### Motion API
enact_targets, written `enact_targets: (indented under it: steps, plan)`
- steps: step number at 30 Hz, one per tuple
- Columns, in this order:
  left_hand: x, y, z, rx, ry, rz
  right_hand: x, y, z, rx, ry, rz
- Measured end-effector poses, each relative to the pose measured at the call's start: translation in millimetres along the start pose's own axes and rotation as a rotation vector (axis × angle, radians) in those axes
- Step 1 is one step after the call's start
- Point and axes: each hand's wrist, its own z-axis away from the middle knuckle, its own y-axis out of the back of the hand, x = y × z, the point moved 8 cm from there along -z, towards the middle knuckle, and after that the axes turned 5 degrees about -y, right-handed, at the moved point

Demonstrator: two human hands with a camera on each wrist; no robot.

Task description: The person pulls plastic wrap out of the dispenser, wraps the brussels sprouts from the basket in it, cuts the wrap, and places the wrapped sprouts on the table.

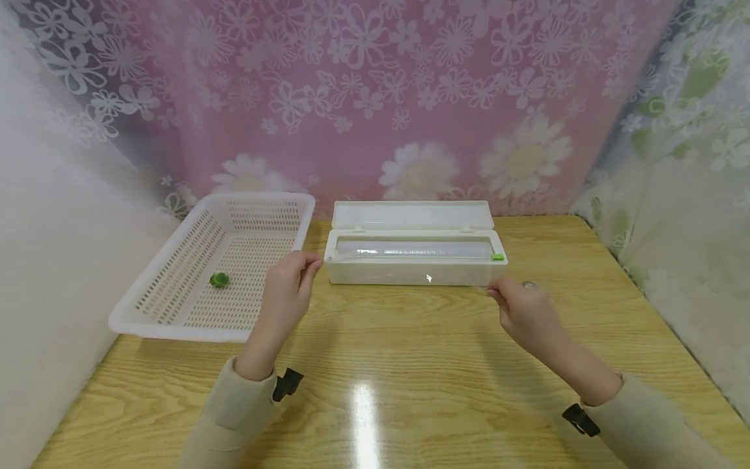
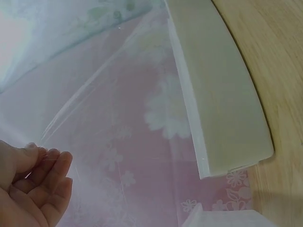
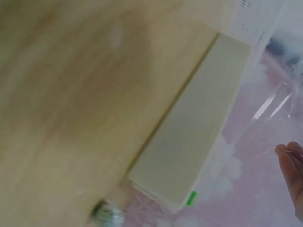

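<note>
A long cream box [image 1: 387, 272] with its lid raised holds a roll of clear cling film [image 1: 413, 249]. A green cutter slide [image 1: 497, 257] sits at the box's right end. My left hand [image 1: 285, 290] pinches the film's edge between thumb and fingers near the box's left front corner. At the opposite corner, my right hand [image 1: 530, 317] pinches the film too. Between the hands the sheet of cling film [image 2: 85, 90] is stretched, with creases showing in the left wrist view. The right wrist view shows the right hand [image 3: 292, 175] only at its edge.
To the left stands a white slotted basket [image 1: 120, 319] with a small green vegetable piece [image 1: 219, 280] in it. A small blurred green and silvery item [image 3: 108, 215] lies near the box's right end. Flowered curtains [image 1: 363, 98] hang behind the wooden table [image 1: 410, 365].
</note>
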Motion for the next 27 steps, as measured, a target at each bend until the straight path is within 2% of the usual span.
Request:
enact_targets:
  steps: [5,13,19,22,27]
  plan:
    - [4.2,-3.5,14.7,-0.064,-0.03,-0.018,-2,-8,22.3,-0.03,0.029,0.019]
    - [15.1,-14.7,44.2,-0.199,-0.203,-0.053,8,-10,49.2,-0.095,0.081,0.04]
    - [14.9,-30.2,64.5,-0.357,-0.312,-0.052,16,-9,60.0,-0.152,0.11,0.034]
    - [14.3,-36.3,72.3,-0.409,-0.363,-0.069,17,-11,64.4,-0.156,0.141,0.042]
    - [8.1,-47.3,83.0,-0.479,-0.398,-0.109,15,-14,69.8,-0.153,0.199,0.058]
